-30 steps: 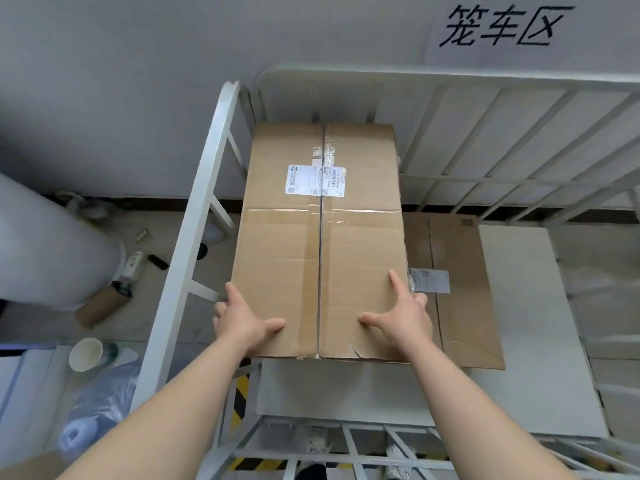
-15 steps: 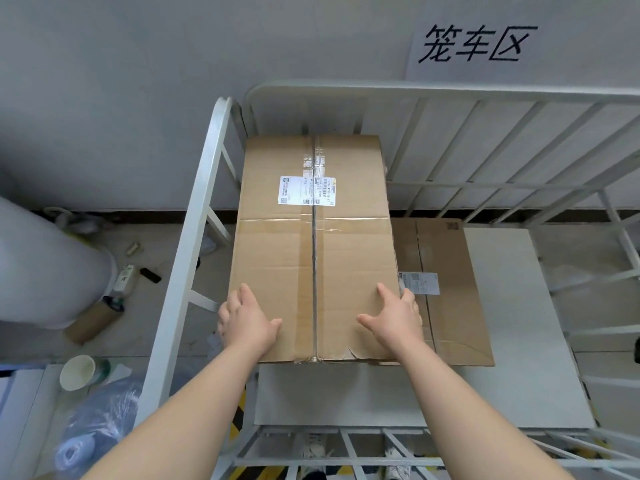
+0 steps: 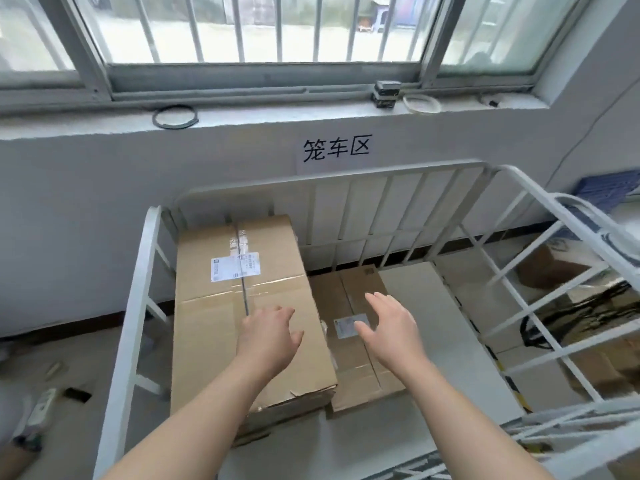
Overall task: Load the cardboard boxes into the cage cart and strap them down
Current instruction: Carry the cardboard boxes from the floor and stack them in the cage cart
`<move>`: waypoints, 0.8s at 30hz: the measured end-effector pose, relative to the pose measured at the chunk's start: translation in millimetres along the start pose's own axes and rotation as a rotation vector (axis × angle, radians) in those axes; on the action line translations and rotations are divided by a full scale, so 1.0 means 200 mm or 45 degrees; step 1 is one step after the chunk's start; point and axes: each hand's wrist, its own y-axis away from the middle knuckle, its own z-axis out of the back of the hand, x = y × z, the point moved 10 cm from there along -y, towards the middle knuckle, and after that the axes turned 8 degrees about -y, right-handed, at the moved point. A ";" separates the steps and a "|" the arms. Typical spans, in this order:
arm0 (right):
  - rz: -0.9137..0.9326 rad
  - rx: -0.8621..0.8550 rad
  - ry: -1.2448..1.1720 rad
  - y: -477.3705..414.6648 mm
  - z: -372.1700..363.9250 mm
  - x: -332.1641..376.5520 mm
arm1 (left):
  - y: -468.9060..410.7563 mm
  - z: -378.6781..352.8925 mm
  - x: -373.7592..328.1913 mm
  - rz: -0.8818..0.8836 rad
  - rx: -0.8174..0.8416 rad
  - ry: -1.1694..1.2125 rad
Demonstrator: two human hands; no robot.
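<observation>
Head view: with the left hand and right hand being held spread and empty over the cage cart, the tall cardboard box against the cart's left rail is being risked unstrapped, liable to topple onto the flatter box on the cart's floor if jolted.

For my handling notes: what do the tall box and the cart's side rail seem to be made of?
Tall box: brown cardboard, matte; its near corner is torn and creased, and glossy tape runs on the seam. Side rail: probably metal tube painted white, slightly glossy; thin, smooth bars.
</observation>
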 end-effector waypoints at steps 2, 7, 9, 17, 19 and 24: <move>-0.016 -0.085 0.005 0.08 0.17 -0.07 | 0.02 0.08 -0.20 -0.109 -0.049 -0.015; -0.105 -0.261 -0.017 0.34 0.55 -0.37 | 0.09 0.22 -0.75 -0.366 -0.154 -0.118; -0.163 -0.308 -0.028 0.45 0.66 -0.54 | 0.14 0.23 -0.99 -0.466 -0.170 -0.125; -0.374 -0.476 -0.082 1.00 1.12 -1.33 | 0.51 0.11 -2.03 -0.801 -0.195 -0.156; -0.422 -0.518 -0.077 1.17 1.24 -1.54 | 0.63 0.05 -2.29 -0.876 -0.177 -0.140; -0.606 -0.637 -0.100 1.58 1.50 -2.06 | 0.91 -0.10 -2.94 -1.079 -0.137 -0.115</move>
